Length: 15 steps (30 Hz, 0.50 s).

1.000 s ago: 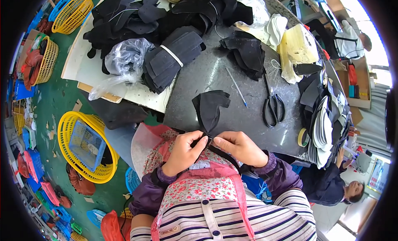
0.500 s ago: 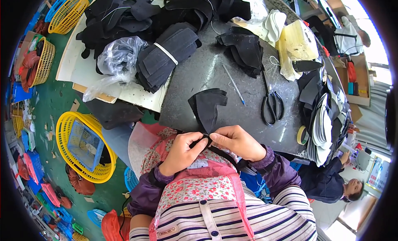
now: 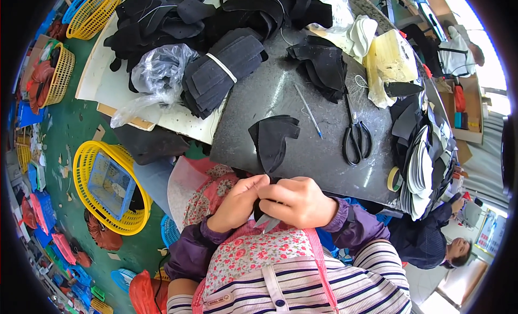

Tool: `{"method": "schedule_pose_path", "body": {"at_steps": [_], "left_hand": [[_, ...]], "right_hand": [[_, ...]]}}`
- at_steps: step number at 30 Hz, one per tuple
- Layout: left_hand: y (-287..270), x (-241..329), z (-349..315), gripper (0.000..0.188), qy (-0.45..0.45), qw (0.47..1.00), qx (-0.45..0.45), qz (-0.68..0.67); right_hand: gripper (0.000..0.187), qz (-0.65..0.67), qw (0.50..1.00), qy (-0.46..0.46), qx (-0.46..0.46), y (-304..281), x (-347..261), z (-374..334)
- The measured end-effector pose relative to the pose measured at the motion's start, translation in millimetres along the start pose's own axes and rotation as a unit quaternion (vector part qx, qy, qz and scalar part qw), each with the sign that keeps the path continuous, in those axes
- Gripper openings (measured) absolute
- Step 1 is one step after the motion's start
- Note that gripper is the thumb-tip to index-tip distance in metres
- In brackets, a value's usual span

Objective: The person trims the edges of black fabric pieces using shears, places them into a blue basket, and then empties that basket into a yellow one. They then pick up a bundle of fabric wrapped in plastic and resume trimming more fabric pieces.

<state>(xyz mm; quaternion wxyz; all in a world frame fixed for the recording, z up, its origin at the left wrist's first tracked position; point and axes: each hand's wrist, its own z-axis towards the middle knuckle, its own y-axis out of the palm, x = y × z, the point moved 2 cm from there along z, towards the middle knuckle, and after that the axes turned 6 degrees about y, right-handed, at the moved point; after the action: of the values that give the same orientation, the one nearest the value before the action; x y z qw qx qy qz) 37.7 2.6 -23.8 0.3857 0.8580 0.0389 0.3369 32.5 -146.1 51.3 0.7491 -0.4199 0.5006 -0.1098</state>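
Note:
Both hands meet in front of my apron at the table's near edge. My left hand [image 3: 237, 205] is closed, thumb and fingertips pinched at a small black cut piece [image 3: 259, 211] mostly hidden between the hands. My right hand [image 3: 295, 202] is curled around the same piece, its fingertips against those of the left. Grey pointed tips [image 3: 268, 224] stick out below the right fingers. Just beyond the hands, a small stack of black cut pieces [image 3: 272, 142] lies on the dark tabletop [image 3: 232, 136], its narrow end toward me.
Black-handled scissors [image 3: 356, 141], a pen [image 3: 308, 111] and a roll of tape [image 3: 394, 178] lie to the right. Farther off are a banded bundle of black pieces [image 3: 221, 71] and a plastic bag [image 3: 162, 71]. A yellow basket [image 3: 81, 179] stands on the left floor; a person [image 3: 426, 235] is at right.
Both hands have drawn slightly toward me. My right hand has turned, its back now upward and fingers curled over the piece, and the grey tips have come into view.

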Motion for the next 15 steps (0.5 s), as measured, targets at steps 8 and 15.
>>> {"method": "schedule_pose_path", "body": {"at_steps": [8, 15], "left_hand": [[-27, 30, -10, 0.026, 0.239, 0.843, -0.071, 0.476], [-13, 25, -15, 0.014, 0.170, 0.891, 0.024, 0.420]], "right_hand": [[0.024, 0.112, 0.967, 0.213, 0.084, -36, 28, 18], [0.023, -0.052, 0.950, 0.290, 0.098, -16, 81, 28]]}}
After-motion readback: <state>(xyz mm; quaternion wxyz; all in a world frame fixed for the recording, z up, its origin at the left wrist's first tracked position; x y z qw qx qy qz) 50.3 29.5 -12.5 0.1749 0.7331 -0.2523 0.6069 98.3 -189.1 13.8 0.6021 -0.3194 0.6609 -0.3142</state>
